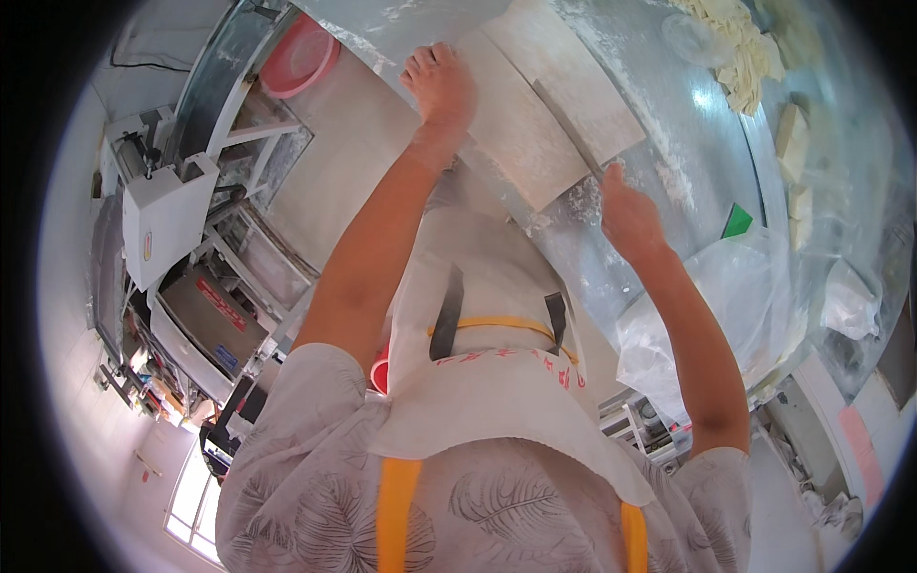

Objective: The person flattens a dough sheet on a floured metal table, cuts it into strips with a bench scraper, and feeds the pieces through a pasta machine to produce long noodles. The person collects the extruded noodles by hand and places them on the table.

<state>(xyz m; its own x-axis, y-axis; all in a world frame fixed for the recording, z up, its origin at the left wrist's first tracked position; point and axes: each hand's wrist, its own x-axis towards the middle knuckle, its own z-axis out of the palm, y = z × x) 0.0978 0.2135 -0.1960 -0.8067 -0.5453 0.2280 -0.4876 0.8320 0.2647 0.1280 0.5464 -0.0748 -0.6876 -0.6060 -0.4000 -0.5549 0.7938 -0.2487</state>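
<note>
My right hand (630, 210) is closed around the near end of a long, narrow metal blade (564, 124), which lies between two floury, pale dough sheets (516, 143) (564, 67) on the metal worktable (659, 153). My left hand (439, 91) is at the upper left edge of the nearer sheet, fingers curled; what is under them, if anything, is hidden.
Cut dough strips (735, 67) lie at the upper right, pale blocks (793, 143) below them. Clear plastic (707, 306) and a green object (736, 220) are on the right. A white machine (162, 220) stands at left, and a red basin (298, 81) sits upper left.
</note>
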